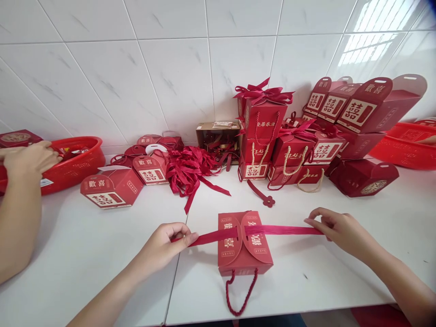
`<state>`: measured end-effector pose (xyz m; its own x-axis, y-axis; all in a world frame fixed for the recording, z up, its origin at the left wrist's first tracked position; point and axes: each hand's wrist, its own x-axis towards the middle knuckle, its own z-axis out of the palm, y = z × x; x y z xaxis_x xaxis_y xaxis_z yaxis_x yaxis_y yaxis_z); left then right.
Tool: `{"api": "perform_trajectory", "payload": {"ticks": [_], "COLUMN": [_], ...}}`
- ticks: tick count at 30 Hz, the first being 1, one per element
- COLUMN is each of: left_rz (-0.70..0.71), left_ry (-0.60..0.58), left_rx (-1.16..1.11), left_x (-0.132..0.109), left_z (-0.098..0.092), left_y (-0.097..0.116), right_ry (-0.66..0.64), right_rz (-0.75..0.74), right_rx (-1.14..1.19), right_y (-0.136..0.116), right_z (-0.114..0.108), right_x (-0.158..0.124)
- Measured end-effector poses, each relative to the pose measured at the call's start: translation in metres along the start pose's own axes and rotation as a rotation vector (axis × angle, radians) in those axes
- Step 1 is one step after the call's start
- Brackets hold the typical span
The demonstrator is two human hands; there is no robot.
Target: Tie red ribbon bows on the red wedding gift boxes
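Note:
A small red gift box [243,250] with two rounded top flaps and a red cord handle sits near the table's front edge. A red ribbon [279,230] runs through the flaps and stretches out to both sides. My left hand [166,243] pinches the ribbon's left end, level with the box. My right hand [335,229] pinches the right end, and the ribbon is pulled straight between the two hands.
A heap of loose red ribbons [189,168] and a cardboard box [218,136] lie at the back. Finished red boxes [269,131] are stacked at the back right. More boxes [111,186] stand at the left. Another person's hand [29,159] reaches into a red basket [76,165].

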<state>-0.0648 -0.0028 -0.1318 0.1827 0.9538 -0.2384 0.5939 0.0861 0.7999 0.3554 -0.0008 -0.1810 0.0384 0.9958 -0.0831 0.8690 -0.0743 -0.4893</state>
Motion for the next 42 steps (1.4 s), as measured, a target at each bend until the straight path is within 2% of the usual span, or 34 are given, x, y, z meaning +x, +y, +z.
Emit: {"api": "perform_trajectory", "payload": {"ticks": [5,11,14,18,20,22,23,24,25,26,28,30,31,32,35,38,39,42], "left_rz": [-0.004,-0.016,-0.032,-0.028,0.017,0.059,0.060,0.047,0.017,-0.021,-0.063,-0.079,-0.095,-0.116,-0.133,-0.139,-0.174,-0.245], "left_ry": [0.050,0.141,0.154,0.109,0.218,0.414,0.485,0.509,0.475,0.392,0.211,0.090,0.074,0.083,0.103,0.033,0.051,0.267], "left_rx": [-0.006,-0.030,-0.010,0.053,0.069,0.065,0.049,0.022,-0.011,-0.044,-0.042,-0.048,-0.102,-0.205,-0.742,-1.293,-1.430,-1.641], "left_x": [-0.004,-0.016,-0.016,-0.012,-0.016,-0.025,-0.032,-0.039,-0.046,-0.052,-0.060,-0.062,-0.060,-0.058,-0.047,-0.036,-0.034,-0.030], "left_z": [-0.005,-0.031,-0.037,-0.021,-0.006,0.012,0.020,0.029,0.038,0.046,0.060,0.069,0.072,0.073,0.073,0.069,0.068,0.061], "left_y": [-0.001,-0.004,-0.007,-0.018,-0.024,-0.026,-0.024,-0.021,-0.017,-0.012,-0.004,0.000,0.001,0.001,0.003,0.007,0.009,0.010], "right_ry": [0.048,0.206,0.208,0.152,0.220,0.398,0.478,0.517,0.494,0.398,0.072,-0.289,-0.410,-0.466,-0.467,-0.442,-0.425,-0.319], "right_rz": [0.018,0.032,0.042,0.028,0.013,0.021,0.034,0.048,0.055,0.047,0.001,-0.011,0.016,0.064,0.254,0.374,0.407,0.527], "right_rx": [0.050,0.150,0.160,0.099,0.050,0.028,0.048,0.091,0.161,0.257,0.493,0.770,0.931,1.103,1.587,1.924,2.010,2.171], "right_y": [0.005,-0.014,-0.020,-0.015,-0.010,-0.007,-0.008,-0.011,-0.017,-0.025,-0.047,-0.071,-0.082,-0.091,-0.107,-0.110,-0.110,-0.110], "right_z": [0.000,-0.010,-0.011,0.005,0.017,0.024,0.027,0.028,0.029,0.030,0.033,0.042,0.048,0.055,0.072,0.079,0.079,0.075], "right_x": [-0.003,-0.016,-0.017,-0.009,-0.006,-0.009,-0.013,-0.019,-0.027,-0.036,-0.054,-0.069,-0.074,-0.077,-0.077,-0.069,-0.067,-0.059]}}
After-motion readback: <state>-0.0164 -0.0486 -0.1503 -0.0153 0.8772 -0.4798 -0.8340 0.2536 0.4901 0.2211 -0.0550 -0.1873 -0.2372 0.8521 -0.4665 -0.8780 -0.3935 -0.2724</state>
